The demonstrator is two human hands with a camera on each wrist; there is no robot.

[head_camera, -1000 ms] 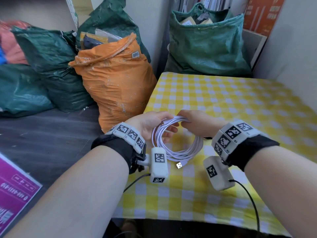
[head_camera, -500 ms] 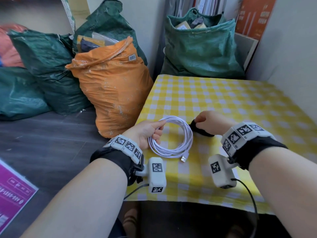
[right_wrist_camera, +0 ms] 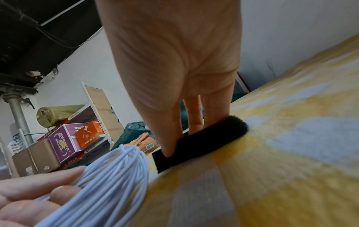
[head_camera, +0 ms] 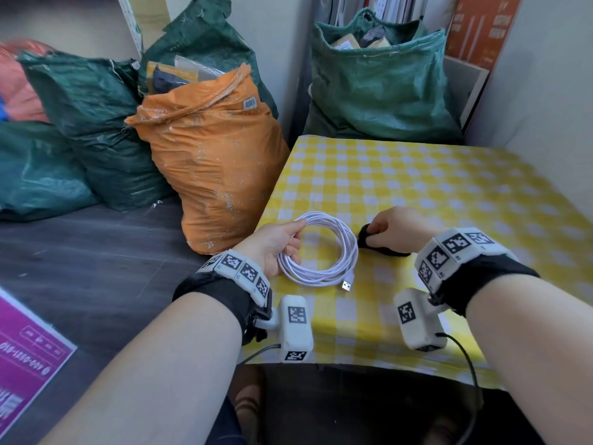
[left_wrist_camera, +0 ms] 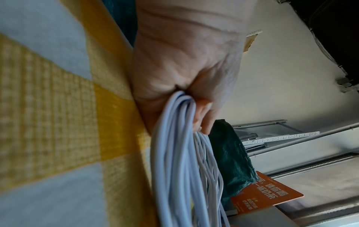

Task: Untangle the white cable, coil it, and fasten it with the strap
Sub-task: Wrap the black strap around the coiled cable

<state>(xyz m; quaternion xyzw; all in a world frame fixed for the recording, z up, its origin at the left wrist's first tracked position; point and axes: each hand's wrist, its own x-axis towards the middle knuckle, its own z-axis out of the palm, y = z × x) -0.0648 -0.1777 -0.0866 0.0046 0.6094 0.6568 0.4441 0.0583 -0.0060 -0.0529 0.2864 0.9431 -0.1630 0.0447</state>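
The white cable (head_camera: 348,252) lies as a neat coil on the yellow checked tablecloth (head_camera: 417,181), near its left edge, with a USB plug (head_camera: 346,285) sticking out at the front. My left hand (head_camera: 296,242) grips the coil's left side; in the left wrist view its fingers (left_wrist_camera: 204,116) curl round the bundled strands (left_wrist_camera: 174,161). Just right of the coil, my right hand (head_camera: 373,234) pinches the black strap (head_camera: 385,251) against the cloth. The right wrist view shows the thumb in front of the strap (right_wrist_camera: 213,135) and two fingers (right_wrist_camera: 194,119) behind it.
An orange sack (head_camera: 211,162) stands on the floor against the table's left edge, with green sacks (head_camera: 86,123) behind it. Another green sack (head_camera: 378,81) sits past the table's far edge. A wall runs along the right. A purple sheet (head_camera: 25,358) lies at lower left.
A second ago both hands held the coil together. My right hand has let go and moved right onto the black strap, while my left hand keeps the coil, which now lies on the cloth.
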